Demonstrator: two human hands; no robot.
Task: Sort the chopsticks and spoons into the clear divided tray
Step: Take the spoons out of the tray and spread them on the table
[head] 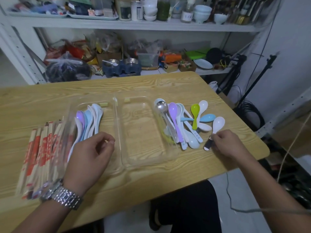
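On the table (50,98) a clear tray (118,118) sits in the middle, split by a wall into a left and a right compartment. The left compartment holds a fanned bunch of spoons (89,120), purple, pale blue and white, bowls pointing away from the person. Through the floor of the right compartment the wood grain shows.

Left of the tray lie the chopsticks (43,148), a spread of wrapped pairs with red print, side by side on the table and just beside the tray's left wall. Right of the tray is a loose pile (185,130) of more spoons. It includes a metal spoon (161,106), a purple spoon (173,110), a green spoon (195,113) and a blue spoon (207,117) among several white ones. The metal spoon lies at the tray's right rim; whether it rests on the rim or just beside it I cannot tell.

The left hand (87,153) hovers over the near end of the left compartment, fingers loosely curled, holding nothing. A metal watch (65,194) is on its wrist. The right hand (227,143) is at the pile's right edge and pinches the dark-tipped handle of a white spoon (218,123), whose bowl points away, near the blue spoon.

Behind the table, shelves (134,24) carry bowls, jars, bags and boxes.
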